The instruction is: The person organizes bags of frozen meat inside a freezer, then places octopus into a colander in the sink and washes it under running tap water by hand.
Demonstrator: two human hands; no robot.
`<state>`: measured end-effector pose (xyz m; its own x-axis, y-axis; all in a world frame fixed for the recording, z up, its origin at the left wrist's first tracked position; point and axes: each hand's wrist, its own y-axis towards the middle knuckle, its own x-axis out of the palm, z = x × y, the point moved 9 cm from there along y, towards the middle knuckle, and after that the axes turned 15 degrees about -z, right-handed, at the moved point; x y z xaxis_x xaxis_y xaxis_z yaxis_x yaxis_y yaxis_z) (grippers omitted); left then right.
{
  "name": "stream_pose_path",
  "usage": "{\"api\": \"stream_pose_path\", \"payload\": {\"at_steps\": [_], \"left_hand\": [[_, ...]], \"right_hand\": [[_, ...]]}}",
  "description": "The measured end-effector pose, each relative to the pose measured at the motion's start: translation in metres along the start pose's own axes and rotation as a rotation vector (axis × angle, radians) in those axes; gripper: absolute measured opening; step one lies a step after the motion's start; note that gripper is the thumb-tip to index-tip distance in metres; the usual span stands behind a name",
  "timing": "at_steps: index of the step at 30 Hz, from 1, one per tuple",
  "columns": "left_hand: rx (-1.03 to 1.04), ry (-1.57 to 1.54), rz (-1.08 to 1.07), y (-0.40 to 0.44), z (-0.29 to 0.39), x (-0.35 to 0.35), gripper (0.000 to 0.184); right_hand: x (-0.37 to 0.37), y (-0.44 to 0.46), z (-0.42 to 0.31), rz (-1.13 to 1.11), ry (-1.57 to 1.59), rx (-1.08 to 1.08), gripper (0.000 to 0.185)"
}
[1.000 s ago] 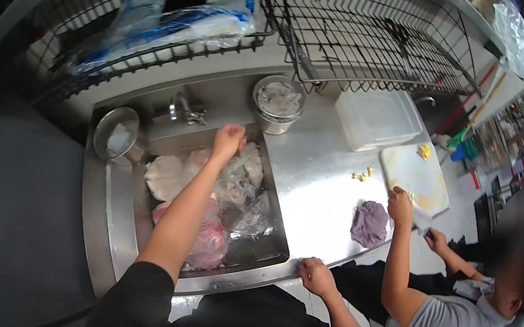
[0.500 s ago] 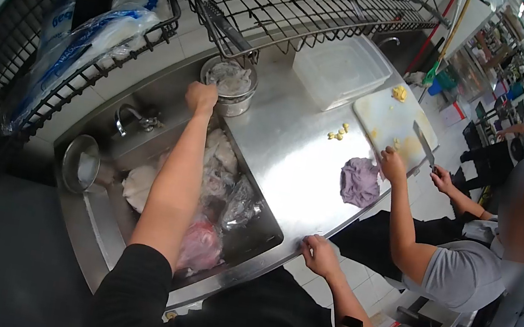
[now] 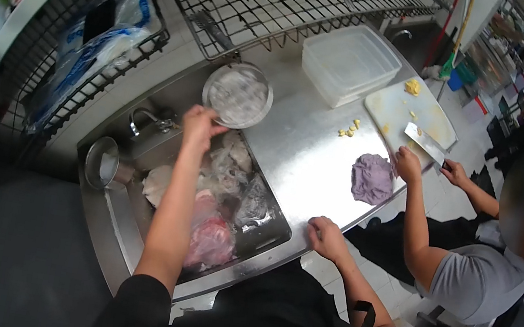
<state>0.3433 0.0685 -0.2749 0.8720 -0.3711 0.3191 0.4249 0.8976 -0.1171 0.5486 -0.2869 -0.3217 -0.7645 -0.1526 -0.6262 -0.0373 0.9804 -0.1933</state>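
The wearer's left hand [image 3: 202, 127] reaches over the sink [image 3: 267, 237] with fingers closed at the near rim of a round metal bowl [image 3: 238, 95], appearing to grip it. The bowl is at the sink's far right corner, below a black wire rack [image 3: 260, 7], and holds something pale and wet-looking that is too blurred to identify. The wearer's right hand [image 3: 327, 238] rests with curled fingers on the front edge of the stainless steel surface [image 3: 283, 160], holding nothing visible.

In the sink lie pinkish raw meat [image 3: 211, 242], paler pieces and clear plastic bags [image 3: 255, 202]. A faucet [image 3: 144, 120] is at its back wall, and a second metal bowl [image 3: 103, 162] is at its left end.

On the surface, right of the sink, are a crumpled purple cloth [image 3: 372, 179], small yellow pieces [image 3: 349, 130], a translucent plastic container [image 3: 348, 63] and a white cutting board [image 3: 415, 116]. At the right, a co-worker in a gray shirt [image 3: 474, 285] holds a wide-bladed knife [image 3: 425, 142] over the board.
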Motion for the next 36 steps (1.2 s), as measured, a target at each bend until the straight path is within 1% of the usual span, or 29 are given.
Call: {"api": "stream_pose_path", "payload": {"at_steps": [1, 2, 3, 4, 5, 6, 7, 8, 9, 10, 11, 12, 14, 15, 16, 17, 18, 20, 21, 22, 24, 25, 26, 28, 29, 31, 33, 34, 36], "left_hand": [[-0.051, 0.041, 0.018, -0.018, -0.006, 0.015, 0.009], [-0.114, 0.072, 0.011, -0.024, -0.032, 0.016, 0.009], [-0.093, -0.001, 0.015, -0.036, -0.052, 0.025, 0.008], [-0.182, -0.051, 0.049, -0.05, -0.073, 0.036, 0.005], [-0.252, -0.119, 0.031, -0.062, -0.094, 0.051, 0.004], [-0.3, -0.183, 0.056, -0.066, -0.132, 0.052, 0.005], [-0.296, -0.216, 0.122, -0.081, -0.149, 0.055, 0.007], [-0.264, -0.231, 0.108, -0.087, -0.169, 0.059, 0.009], [-0.283, -0.237, 0.155, -0.099, -0.189, 0.06, 0.011], [-0.254, -0.209, 0.12, -0.104, -0.203, 0.064, 0.013], [-0.237, -0.222, 0.113, -0.11, -0.212, 0.068, 0.015], [-0.256, -0.198, 0.094, -0.118, -0.211, 0.074, 0.014], [-0.266, -0.115, 0.098, -0.132, -0.197, 0.077, 0.016], [-0.301, 0.013, 0.032, -0.134, -0.196, 0.075, 0.018], [-0.34, 0.14, -0.024, -0.137, -0.195, 0.071, 0.02], [-0.311, 0.328, -0.01, -0.143, -0.178, 0.065, 0.024], [-0.183, 0.45, 0.065, -0.145, -0.18, 0.056, 0.025], [-0.153, 0.409, 0.202, -0.166, -0.172, 0.045, 0.026], [-0.159, 0.408, 0.264, -0.176, -0.17, 0.04, 0.026], [-0.178, 0.411, 0.283, -0.185, -0.165, 0.04, 0.024], [-0.164, 0.453, 0.377, -0.203, -0.162, 0.037, 0.024], [-0.166, 0.447, 0.407, -0.21, -0.163, 0.037, 0.024], [-0.151, 0.409, 0.409, -0.219, -0.164, 0.039, 0.024], [-0.15, 0.372, 0.432, -0.242, -0.168, 0.041, 0.024], [-0.141, 0.405, 0.457, -0.254, -0.167, 0.041, 0.024], [-0.158, 0.464, 0.485, -0.278, -0.166, 0.038, 0.023], [-0.221, 0.39, 0.527, -0.312, -0.171, 0.033, 0.022], [-0.273, 0.322, 0.566, -0.333, -0.176, 0.03, 0.021], [-0.261, 0.162, 0.668, -0.376, -0.175, 0.027, 0.021]], "right_hand": [[-0.005, 0.009, -0.009, -0.003, 0.031, -0.028, 0.015], [-0.009, 0.018, -0.02, -0.014, 0.014, -0.053, 0.015], [-0.018, 0.029, -0.03, 0.001, 0.042, -0.055, 0.014], [-0.03, 0.042, -0.039, 0.016, 0.065, -0.063, 0.014], [-0.039, 0.053, -0.049, 0.042, 0.047, -0.087, 0.014], [-0.042, 0.067, -0.05, 0.079, 0.033, -0.147, 0.015], [-0.047, 0.084, -0.052, 0.067, 0.1, -0.118, 0.016], [-0.049, 0.099, -0.053, 0.038, 0.168, -0.079, 0.016], [-0.052, 0.116, -0.058, 0.065, 0.028, -0.188, 0.018], [-0.052, 0.129, -0.062, 0.094, -0.107, -0.292, 0.019], [-0.055, 0.141, -0.074, 0.012, -0.259, -0.242, 0.024], [-0.047, 0.156, -0.067, -0.118, -0.282, -0.224, 0.04], [-0.026, 0.177, -0.052, -0.337, -0.563, -0.198, 0.064], [-0.014, 0.185, -0.037, -0.455, -0.711, -0.096, 0.088], [-0.008, 0.187, -0.038, -0.586, -0.775, 0.008, 0.097], [-0.001, 0.198, -0.026, -0.587, -0.818, -0.035, 0.096], [0.009, 0.206, -0.011, -0.593, -0.852, -0.073, 0.095], [0.007, 0.202, -0.032, -0.67, -0.746, -0.034, 0.097], [0.006, 0.196, -0.04, -0.659, -0.754, -0.005, 0.088], [0.013, 0.195, -0.031, -0.692, -0.765, -0.018, 0.088], [0.019, 0.199, -0.02, -0.617, -0.779, -0.096, 0.071], [0.016, 0.195, -0.032, -0.574, -0.742, -0.144, 0.059], [0.02, 0.199, -0.028, -0.593, -0.745, -0.169, 0.059], [0.02, 0.211, -0.018, -0.617, -0.62, -0.214, 0.048], [0.02, 0.216, -0.014, -0.625, -0.621, -0.207, 0.044], [0.018, 0.22, -0.015, -0.628, -0.601, -0.236, 0.045], [0.016, 0.225, -0.013, -0.62, -0.61, -0.278, 0.047], [0.013, 0.229, -0.009, -0.604, -0.604, -0.242, 0.043], [0.004, 0.233, -0.01, -0.571, -0.705, -0.129, 0.041]]}}
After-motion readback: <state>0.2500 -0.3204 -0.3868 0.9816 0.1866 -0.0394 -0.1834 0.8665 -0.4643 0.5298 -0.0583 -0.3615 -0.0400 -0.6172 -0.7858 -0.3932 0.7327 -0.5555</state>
